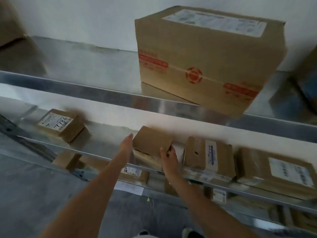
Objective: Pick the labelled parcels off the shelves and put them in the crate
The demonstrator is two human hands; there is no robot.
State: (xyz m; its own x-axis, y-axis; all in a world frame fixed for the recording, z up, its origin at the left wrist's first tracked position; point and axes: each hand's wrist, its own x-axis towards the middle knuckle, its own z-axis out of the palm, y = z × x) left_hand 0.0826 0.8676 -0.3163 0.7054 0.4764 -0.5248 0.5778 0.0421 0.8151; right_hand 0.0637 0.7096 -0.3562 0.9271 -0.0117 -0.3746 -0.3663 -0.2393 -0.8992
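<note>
Your right hand grips the near right corner of a small plain cardboard parcel on the middle shelf, thumb on its top face and fingers curled round its right side. Your left hand lies flat and straight-fingered just beside the parcel's left edge; the blur keeps you from telling whether it touches. The parcel sits tilted, its near edge resting on another flat package beneath it.

To its right, on the same shelf, stands a brown parcel with a white and blue label, and beyond that a wider parcel with a white label lies flat at the shelf's front edge. Well to the left sits a small box marked 7786 in handwriting on its label.

On the top shelf stands a large carton with red printed tape and a white shipping label on top. Below the middle shelf, more small labelled boxes show on a lower shelf, blurred. The crate does not appear in this view.
</note>
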